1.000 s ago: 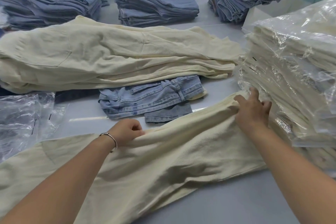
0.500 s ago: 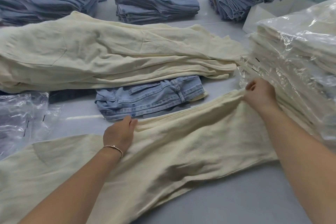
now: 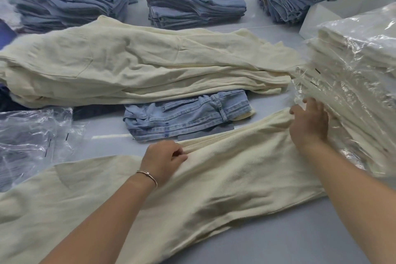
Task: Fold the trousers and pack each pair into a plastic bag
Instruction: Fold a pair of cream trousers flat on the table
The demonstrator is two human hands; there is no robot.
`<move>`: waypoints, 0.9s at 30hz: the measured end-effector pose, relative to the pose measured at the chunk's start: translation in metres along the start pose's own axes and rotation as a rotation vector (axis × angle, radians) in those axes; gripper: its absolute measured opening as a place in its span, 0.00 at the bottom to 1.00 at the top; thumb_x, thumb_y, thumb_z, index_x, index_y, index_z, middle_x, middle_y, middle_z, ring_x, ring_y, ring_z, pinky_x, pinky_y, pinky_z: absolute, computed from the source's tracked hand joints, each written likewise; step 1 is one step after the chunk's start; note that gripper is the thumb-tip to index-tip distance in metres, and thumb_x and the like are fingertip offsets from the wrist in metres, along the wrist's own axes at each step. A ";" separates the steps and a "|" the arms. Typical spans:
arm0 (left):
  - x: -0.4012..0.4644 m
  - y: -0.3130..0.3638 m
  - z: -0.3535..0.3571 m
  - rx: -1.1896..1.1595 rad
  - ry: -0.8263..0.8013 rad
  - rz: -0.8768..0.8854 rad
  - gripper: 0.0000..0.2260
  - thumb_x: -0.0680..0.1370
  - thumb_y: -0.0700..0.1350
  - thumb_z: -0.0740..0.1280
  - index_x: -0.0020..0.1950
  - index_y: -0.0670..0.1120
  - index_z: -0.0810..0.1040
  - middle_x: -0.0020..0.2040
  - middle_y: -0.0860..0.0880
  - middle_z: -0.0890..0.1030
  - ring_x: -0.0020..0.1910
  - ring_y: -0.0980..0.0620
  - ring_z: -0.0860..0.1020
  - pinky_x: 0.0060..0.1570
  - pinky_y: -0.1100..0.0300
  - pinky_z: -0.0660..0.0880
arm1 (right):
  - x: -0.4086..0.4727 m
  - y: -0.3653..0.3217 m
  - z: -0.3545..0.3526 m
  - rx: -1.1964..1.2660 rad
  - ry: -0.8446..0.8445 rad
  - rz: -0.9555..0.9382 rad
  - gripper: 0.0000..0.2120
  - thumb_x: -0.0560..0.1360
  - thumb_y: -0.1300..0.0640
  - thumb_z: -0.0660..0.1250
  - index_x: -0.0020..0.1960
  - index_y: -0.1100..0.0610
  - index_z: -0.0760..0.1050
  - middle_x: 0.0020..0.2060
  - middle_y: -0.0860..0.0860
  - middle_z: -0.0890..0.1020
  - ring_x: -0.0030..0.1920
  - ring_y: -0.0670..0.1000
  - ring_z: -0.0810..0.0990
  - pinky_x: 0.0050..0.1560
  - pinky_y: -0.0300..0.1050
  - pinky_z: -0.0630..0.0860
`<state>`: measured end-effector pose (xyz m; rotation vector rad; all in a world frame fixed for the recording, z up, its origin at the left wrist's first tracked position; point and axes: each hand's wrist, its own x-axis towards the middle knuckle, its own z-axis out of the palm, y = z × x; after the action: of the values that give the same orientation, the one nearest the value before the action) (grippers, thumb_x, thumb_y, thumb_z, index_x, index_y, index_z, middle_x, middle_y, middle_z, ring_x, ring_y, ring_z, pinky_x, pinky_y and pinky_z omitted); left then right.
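1 pair of cream trousers (image 3: 225, 180) spread flat across the lower half of the frame on the grey surface (image 3: 289, 244). Left hand (image 3: 164, 161) at centre, fingers curled, pinching the upper edge of the cloth. Right hand (image 3: 309, 123) at right of centre, fingers straight and slightly spread, resting on the trouser end just beside the stack of bagged trousers (image 3: 360, 83) at the right edge. Above, a pile of unfolded cream trousers (image 3: 137, 66) lying partly over folded jeans (image 3: 186, 115). Empty plastic bags (image 3: 32, 135) at left of the frame. 4 stacks of blue denim (image 3: 192, 6) along the top.
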<state>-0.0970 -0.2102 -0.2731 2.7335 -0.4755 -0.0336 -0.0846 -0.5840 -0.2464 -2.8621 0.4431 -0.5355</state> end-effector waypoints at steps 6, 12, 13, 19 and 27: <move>0.005 -0.010 -0.009 0.016 -0.070 -0.099 0.09 0.76 0.56 0.65 0.37 0.55 0.73 0.35 0.57 0.75 0.45 0.52 0.75 0.48 0.55 0.62 | -0.037 -0.024 0.004 -0.008 0.049 -0.431 0.16 0.75 0.58 0.61 0.60 0.63 0.77 0.64 0.62 0.74 0.63 0.63 0.73 0.60 0.57 0.68; 0.008 -0.006 -0.003 0.080 0.103 -0.276 0.08 0.79 0.52 0.63 0.45 0.51 0.77 0.46 0.51 0.80 0.53 0.46 0.74 0.52 0.52 0.64 | -0.067 -0.027 0.031 -0.119 -0.522 -0.321 0.28 0.81 0.40 0.45 0.79 0.47 0.47 0.79 0.49 0.48 0.78 0.48 0.44 0.76 0.53 0.38; 0.006 -0.003 0.000 0.138 0.119 -0.290 0.07 0.79 0.51 0.63 0.48 0.50 0.78 0.49 0.51 0.80 0.56 0.46 0.74 0.53 0.51 0.64 | -0.068 -0.024 0.035 -0.156 -0.547 -0.280 0.30 0.80 0.38 0.44 0.79 0.46 0.44 0.79 0.48 0.44 0.78 0.48 0.40 0.76 0.53 0.36; -0.035 0.027 0.014 0.121 0.465 0.223 0.13 0.78 0.48 0.59 0.59 0.48 0.78 0.58 0.50 0.79 0.60 0.48 0.74 0.63 0.49 0.63 | -0.081 -0.041 0.019 -0.002 -0.155 -0.326 0.30 0.80 0.44 0.48 0.78 0.57 0.54 0.77 0.55 0.54 0.77 0.54 0.51 0.75 0.59 0.49; -0.038 0.004 0.039 0.356 -0.157 0.104 0.33 0.74 0.72 0.38 0.77 0.61 0.40 0.78 0.57 0.36 0.77 0.48 0.37 0.74 0.47 0.38 | -0.127 -0.063 0.031 -0.183 -0.592 -0.653 0.35 0.74 0.31 0.36 0.78 0.44 0.44 0.78 0.48 0.47 0.77 0.50 0.41 0.75 0.55 0.37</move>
<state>-0.1375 -0.2148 -0.3098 3.0626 -0.7291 -0.1516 -0.1694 -0.4800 -0.3004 -3.0965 -0.5776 0.3044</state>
